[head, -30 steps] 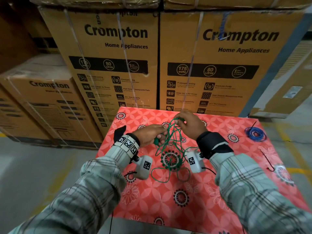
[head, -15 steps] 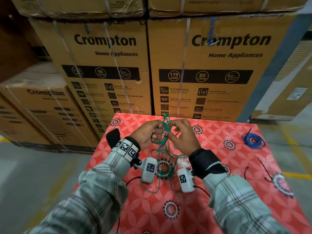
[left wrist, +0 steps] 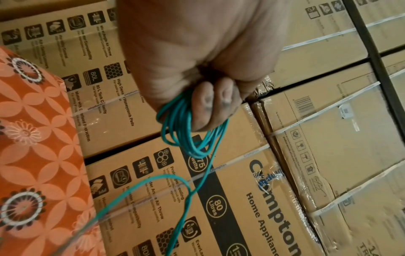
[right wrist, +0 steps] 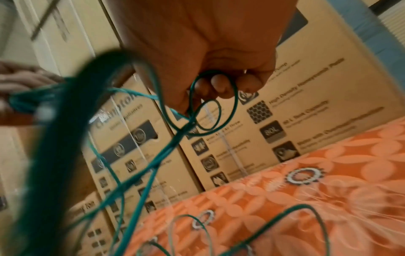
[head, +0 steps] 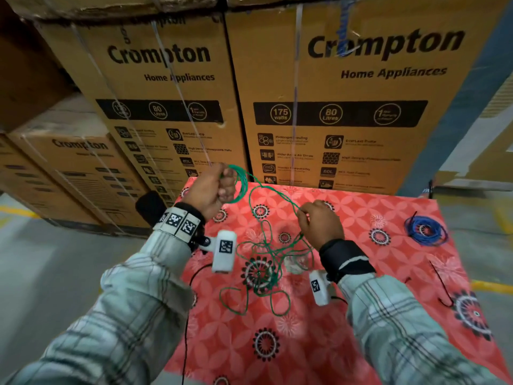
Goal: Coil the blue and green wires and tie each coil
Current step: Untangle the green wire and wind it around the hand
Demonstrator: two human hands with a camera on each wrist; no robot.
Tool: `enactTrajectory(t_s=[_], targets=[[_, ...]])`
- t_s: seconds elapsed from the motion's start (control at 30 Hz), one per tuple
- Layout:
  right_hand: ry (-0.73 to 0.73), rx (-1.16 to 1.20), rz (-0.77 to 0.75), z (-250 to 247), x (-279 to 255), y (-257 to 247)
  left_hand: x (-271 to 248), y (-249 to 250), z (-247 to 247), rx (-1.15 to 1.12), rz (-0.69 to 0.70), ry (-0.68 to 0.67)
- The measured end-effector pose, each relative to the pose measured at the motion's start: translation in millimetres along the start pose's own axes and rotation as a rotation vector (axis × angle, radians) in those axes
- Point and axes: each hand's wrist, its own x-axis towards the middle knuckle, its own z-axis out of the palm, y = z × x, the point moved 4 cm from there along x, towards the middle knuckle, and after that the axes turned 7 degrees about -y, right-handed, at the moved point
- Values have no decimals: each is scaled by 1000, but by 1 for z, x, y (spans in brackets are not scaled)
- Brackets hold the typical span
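Observation:
My left hand point(head: 219, 187) is raised over the table's far left edge and grips a small coil of green wire point(head: 241, 184); the left wrist view shows several loops point(left wrist: 186, 131) pinched under its fingertips. From the coil a strand runs down to my right hand point(head: 319, 222), which pinches the green wire point(right wrist: 210, 110) between thumb and fingers. The loose remainder point(head: 261, 276) lies tangled on the red patterned tablecloth point(head: 347, 343) between my wrists. A coiled blue wire point(head: 426, 231) rests at the far right of the table.
Stacked Crompton cardboard boxes point(head: 333, 107) stand right behind the table. A thin black tie point(head: 441, 284) lies on the cloth near the right edge. Grey floor with a yellow line point(head: 491, 286) surrounds the table.
My hands, close together half a second ago, have parted: the left rose with the coil toward the far left, the right slid down and right along the strand.

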Motion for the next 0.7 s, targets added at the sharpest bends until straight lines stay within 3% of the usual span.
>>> enactTrajectory(t_s=[0.17,0.3,0.53,0.7], targets=[[-100,-151,84,10,9,18,16,3,21,-57,80,65],[-175,-105,187,11,13,30,24,-12,32,33,65,93],[-124,118,145,-13,15,22,30,0,40,81,47,12],[133,369,-27,-55,28,-20,24,29,64,87,93,-70]])
